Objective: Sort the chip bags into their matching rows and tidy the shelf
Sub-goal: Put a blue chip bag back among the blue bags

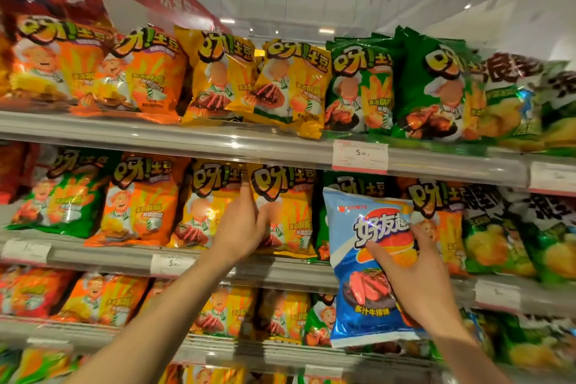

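My right hand [417, 284] grips a blue chip bag [361, 262] and holds it upright in front of the middle shelf, over the green and orange bags there. My left hand [241, 224] reaches into the middle shelf, fingers pressed between two yellow chip bags [286, 206], touching them; I cannot tell whether it grips one. Rows of orange bags [140, 199], yellow bags and green bags [361, 87] fill the upper and middle shelves. An orange bag [442, 215] stands among green ones just right of the blue bag.
White price tags [360, 156] hang on the clear shelf rails [218, 140]. A green bag [62, 196] stands at the left of the middle shelf beside orange ones. Lighter green bags [514, 103] crowd the right end. A lower shelf [280, 349] holds more bags.
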Available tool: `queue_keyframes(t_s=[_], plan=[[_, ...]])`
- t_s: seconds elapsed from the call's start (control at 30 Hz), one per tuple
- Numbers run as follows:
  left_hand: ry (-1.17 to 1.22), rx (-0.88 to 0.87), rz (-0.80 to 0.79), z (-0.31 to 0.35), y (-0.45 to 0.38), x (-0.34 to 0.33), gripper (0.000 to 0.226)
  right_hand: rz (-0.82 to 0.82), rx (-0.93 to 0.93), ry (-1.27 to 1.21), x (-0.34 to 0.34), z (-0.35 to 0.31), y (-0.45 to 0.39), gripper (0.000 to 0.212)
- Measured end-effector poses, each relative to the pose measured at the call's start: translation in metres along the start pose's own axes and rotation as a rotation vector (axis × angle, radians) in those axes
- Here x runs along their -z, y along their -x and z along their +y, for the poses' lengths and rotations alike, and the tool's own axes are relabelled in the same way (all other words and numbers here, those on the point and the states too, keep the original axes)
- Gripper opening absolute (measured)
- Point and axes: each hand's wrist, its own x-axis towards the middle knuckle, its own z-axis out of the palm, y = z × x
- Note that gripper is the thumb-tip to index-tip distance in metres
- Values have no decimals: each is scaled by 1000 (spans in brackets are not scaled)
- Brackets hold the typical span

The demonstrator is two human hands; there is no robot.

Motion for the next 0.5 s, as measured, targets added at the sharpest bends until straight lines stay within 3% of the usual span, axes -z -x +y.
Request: queue_keyframes(t_s=[0.17, 0.37, 0.5], plan=[[-337, -143, 167, -1, 9, -9, 42, -7, 14, -26, -3, -1, 2, 83], [-434, -186, 191, -12, 15, -7, 63, -25, -15, -42, -4, 0, 1, 85], [-327, -250, 227, -11, 31, -3, 54, -12, -21, -65, -5, 0, 2, 85]])
